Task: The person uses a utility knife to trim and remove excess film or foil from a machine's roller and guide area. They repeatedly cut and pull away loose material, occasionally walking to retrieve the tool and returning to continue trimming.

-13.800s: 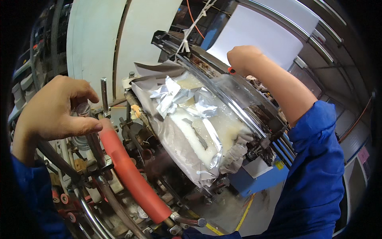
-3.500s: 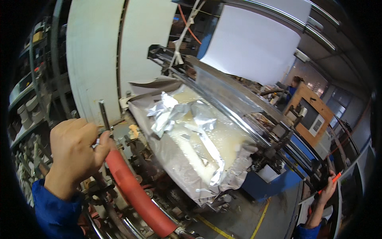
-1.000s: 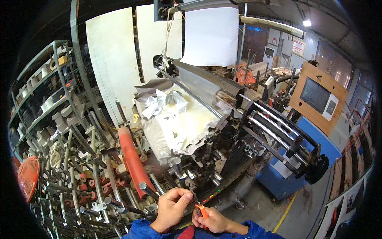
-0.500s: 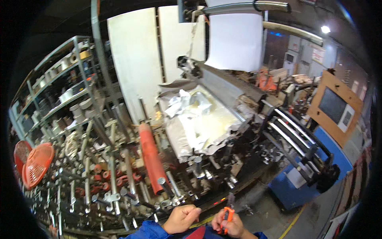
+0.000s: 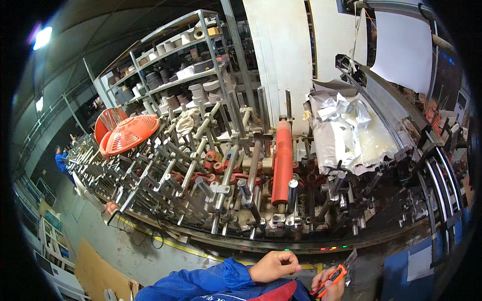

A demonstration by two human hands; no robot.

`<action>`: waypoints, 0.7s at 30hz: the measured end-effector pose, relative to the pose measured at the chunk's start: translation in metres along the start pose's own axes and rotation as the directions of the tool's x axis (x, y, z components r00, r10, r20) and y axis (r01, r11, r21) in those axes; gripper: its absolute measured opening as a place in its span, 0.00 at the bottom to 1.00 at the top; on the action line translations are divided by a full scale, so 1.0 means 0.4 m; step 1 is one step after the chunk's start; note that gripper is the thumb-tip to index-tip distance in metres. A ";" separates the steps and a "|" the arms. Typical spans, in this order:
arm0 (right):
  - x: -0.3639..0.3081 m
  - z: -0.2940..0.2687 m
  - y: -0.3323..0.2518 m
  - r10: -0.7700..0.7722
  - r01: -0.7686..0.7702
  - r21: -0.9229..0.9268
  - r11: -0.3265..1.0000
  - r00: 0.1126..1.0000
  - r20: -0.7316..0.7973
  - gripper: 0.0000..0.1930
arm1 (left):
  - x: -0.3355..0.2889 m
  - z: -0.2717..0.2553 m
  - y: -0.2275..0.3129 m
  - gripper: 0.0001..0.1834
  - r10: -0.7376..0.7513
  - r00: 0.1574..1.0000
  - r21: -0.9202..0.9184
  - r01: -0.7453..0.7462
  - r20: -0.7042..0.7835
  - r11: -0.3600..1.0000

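My right hand point(image 5: 329, 287) is closed round the orange and black handle of a utility knife point(image 5: 331, 280). Its grey metal blade points up and away from me, to the right. My left hand point(image 5: 273, 266) is just left of it, fingers curled in and the thumb against them, with nothing showing in it. Both hands are low in front of my body, on the near side of a long machine point(image 5: 241, 188) full of steel rods. Neither hand touches the machine.
A red roller point(image 5: 282, 165) stands out among the rods. Right of it lies a sheet-lined tray point(image 5: 326, 143) holding crumpled foil and a pale yellowish layer. Orange plastic baskets point(image 5: 133, 134) sit at the left. Behind are shelves point(image 5: 175, 78) of rolls. A distant person point(image 5: 61, 159) wears blue.
My view has swung left, so the machine and tray appear further right and more of the left side shows. The knife stays in my right hand; my left hand remains curled.
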State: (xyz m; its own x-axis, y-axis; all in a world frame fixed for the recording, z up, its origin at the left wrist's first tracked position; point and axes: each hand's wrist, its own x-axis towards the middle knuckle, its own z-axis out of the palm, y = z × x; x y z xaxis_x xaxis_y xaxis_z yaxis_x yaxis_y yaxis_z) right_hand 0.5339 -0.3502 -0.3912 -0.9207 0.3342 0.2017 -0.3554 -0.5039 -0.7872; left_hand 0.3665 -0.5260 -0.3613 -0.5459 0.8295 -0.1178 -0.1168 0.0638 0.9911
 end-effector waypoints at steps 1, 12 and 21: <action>-0.016 0.013 -0.003 -0.012 0.012 -0.015 1.000 1.000 -0.005 0.29 | -0.011 0.000 -0.001 0.09 0.035 0.999 0.009 -0.035 0.021 0.999; -0.236 0.267 0.091 -0.019 -0.102 -0.347 0.932 0.944 -0.330 0.08 | -0.103 -0.083 -0.045 0.03 -0.033 0.958 0.157 -0.012 0.284 0.988; -0.475 0.420 0.092 -0.337 -0.582 -0.537 0.611 0.422 -0.842 0.13 | -0.175 0.028 -0.100 0.07 0.011 0.781 0.200 -0.174 0.624 0.964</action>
State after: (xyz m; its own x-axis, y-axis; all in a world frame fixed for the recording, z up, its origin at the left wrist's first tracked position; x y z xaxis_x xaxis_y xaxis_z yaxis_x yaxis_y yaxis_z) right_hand 0.6688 -0.5660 -0.3606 -0.1328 0.9812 -0.1398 0.4058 -0.0748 -0.9109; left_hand 0.4189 -0.5803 -0.3920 0.0901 0.9950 -0.0421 0.1484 0.0284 0.9885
